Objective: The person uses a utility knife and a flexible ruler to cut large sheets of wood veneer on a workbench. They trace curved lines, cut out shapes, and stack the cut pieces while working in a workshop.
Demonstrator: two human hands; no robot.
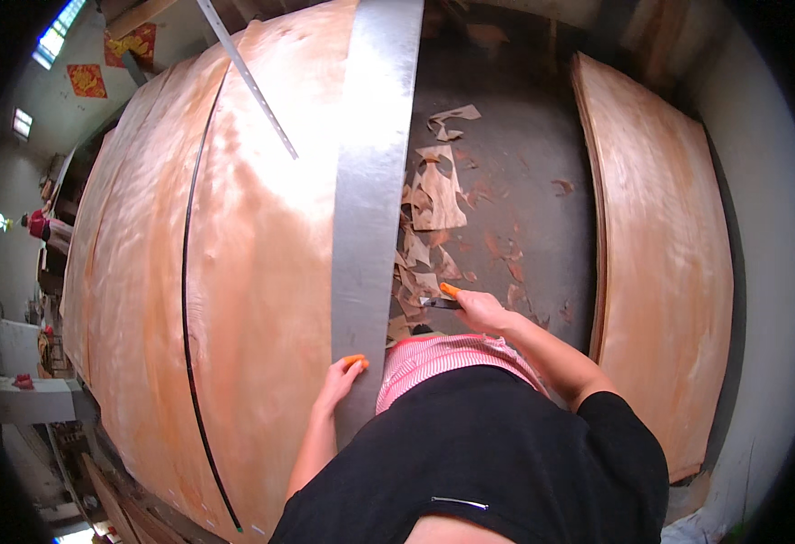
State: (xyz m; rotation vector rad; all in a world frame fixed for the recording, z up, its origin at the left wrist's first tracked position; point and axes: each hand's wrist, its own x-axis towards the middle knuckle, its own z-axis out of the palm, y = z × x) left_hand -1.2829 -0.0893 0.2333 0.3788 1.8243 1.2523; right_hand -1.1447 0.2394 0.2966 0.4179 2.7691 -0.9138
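My right hand (pixel 481 311) is closed around a knife (pixel 443 304) with a dark handle and a short pale blade, held out in front of my waist. Orange covers show on fingers of both hands. My left hand (pixel 345 374) lies low on the long grey metal strip (pixel 372 163), its fingers partly curled and partly hidden. The strip runs along the right edge of a broad stack of wood veneer sheets (pixel 270 272). To its right, cut veneer scraps (pixel 438 195) lie scattered on the floor.
A black strip (pixel 186 272) lies lengthwise across the veneer, and a perforated metal bar (pixel 252 82) crosses its far part. Another veneer stack (pixel 656 263) stands at the right near the wall (pixel 769 227). A person in red (pixel 39 224) is far left.
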